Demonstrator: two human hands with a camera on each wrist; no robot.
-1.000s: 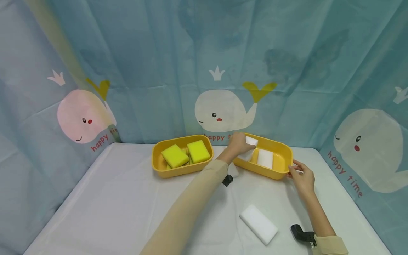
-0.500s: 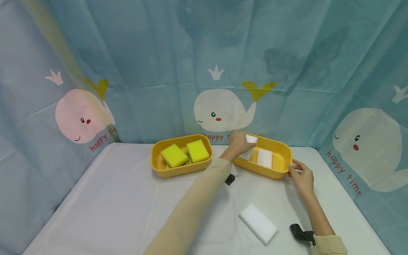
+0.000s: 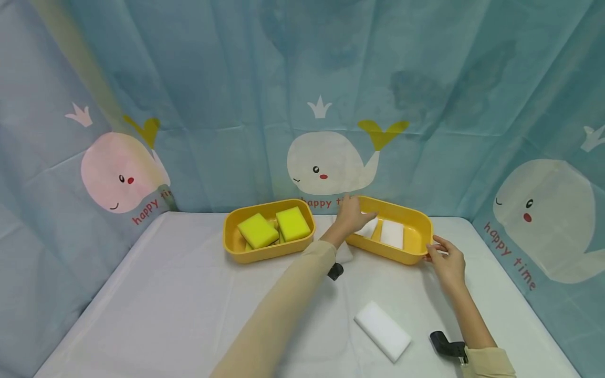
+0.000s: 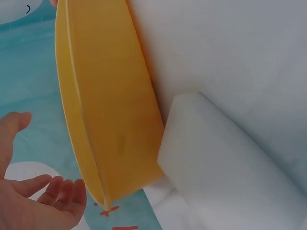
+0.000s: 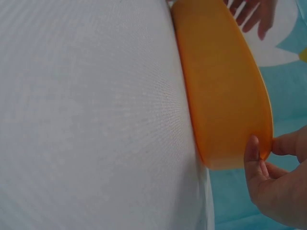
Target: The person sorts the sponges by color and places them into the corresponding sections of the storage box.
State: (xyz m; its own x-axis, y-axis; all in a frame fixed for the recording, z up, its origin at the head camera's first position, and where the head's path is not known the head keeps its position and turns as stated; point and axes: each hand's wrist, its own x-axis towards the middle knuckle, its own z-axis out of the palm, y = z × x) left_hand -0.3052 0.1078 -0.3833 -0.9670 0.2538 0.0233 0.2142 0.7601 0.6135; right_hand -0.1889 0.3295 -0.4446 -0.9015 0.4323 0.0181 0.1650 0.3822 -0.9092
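My left hand [image 3: 348, 218] is over the left end of the right-hand yellow tray [image 3: 389, 253], thumb spread away from the fingers. In the left wrist view nothing is between them. Just below that hand a white sponge [image 3: 368, 228], partly hidden, lies in the tray. Another white sponge [image 3: 393, 234] sits in the tray's middle. At the tray's right end my right hand [image 3: 450, 265] pinches the rim between thumb and fingers, as the right wrist view shows.
A second yellow tray [image 3: 269, 255] with several yellow sponges [image 3: 293, 224] stands to the left. One white sponge [image 3: 383, 331] lies on the front of the table; another [image 3: 344, 253], partly behind my left wrist, lies near the right tray. A patterned curtain [image 3: 227, 157] hangs behind.
My left hand has let go of the white sponge, which has dropped from a tilted stance to lie lower in the tray. My right hand keeps its pinch on the rim.
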